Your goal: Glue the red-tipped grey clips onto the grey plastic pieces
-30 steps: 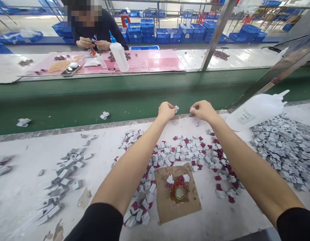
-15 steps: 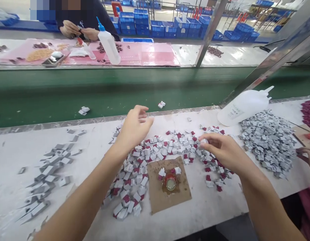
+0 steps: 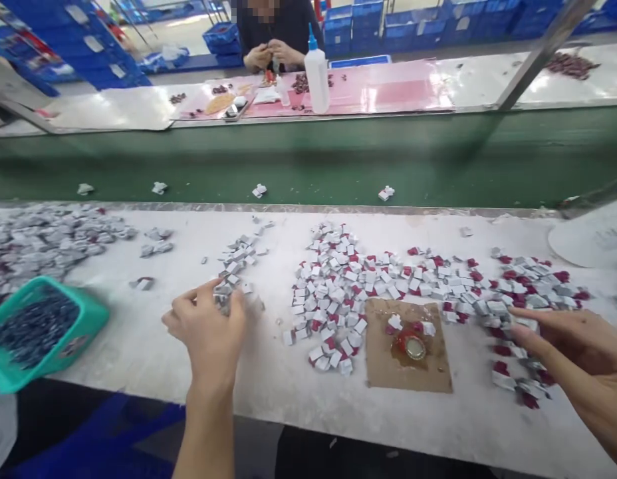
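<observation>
My left hand (image 3: 209,326) reaches into a strip of loose grey plastic pieces (image 3: 239,253). Its thumb and fingers are apart, with some pieces lying between them; no firm grip shows. On the right, my right hand (image 3: 578,352) pinches a small pale grey block (image 3: 526,324) between thumb and fingertips, above scattered grey-white and dark red pieces (image 3: 528,286). Between my hands spreads a heap of white pieces with dark red parts (image 3: 333,286). A cardboard square (image 3: 383,372) bears a round ridged cap (image 3: 415,348) in a wet brown patch, with two small pieces beside it.
A teal basket (image 3: 96,316) of dark small parts stands at left, near a large grey heap (image 3: 49,239). Several pieces lie on the green belt (image 3: 308,156) beyond the table. Across it, a person (image 3: 276,40) works behind a white bottle (image 3: 317,80).
My view has swung left, bringing the teal basket into sight. My left hand has moved left and down from near the belt edge to the grey pieces. My right hand keeps its pinch.
</observation>
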A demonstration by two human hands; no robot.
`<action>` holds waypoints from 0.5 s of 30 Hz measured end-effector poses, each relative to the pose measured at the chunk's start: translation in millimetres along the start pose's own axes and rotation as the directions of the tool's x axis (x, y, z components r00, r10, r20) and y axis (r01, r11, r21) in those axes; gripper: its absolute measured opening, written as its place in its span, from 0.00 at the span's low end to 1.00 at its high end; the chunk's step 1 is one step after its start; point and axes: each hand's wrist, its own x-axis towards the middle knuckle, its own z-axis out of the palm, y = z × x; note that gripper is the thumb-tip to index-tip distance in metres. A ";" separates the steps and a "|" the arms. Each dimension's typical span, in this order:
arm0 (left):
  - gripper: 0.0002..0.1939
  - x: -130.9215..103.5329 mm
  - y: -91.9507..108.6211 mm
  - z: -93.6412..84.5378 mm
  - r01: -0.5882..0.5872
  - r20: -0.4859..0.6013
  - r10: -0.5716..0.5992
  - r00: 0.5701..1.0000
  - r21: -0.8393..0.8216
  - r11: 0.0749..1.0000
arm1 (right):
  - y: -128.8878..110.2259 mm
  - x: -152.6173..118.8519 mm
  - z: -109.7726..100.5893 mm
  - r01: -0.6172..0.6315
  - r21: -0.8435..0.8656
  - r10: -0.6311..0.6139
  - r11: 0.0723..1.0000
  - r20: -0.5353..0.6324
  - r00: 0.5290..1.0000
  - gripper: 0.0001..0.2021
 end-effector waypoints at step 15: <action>0.19 7.3 -1.4 9.8 -0.029 0.078 0.023 0.997 0.068 0.997 | 14.0 -70.1 33.5 0.004 0.158 -0.056 0.988 0.324 0.944 0.24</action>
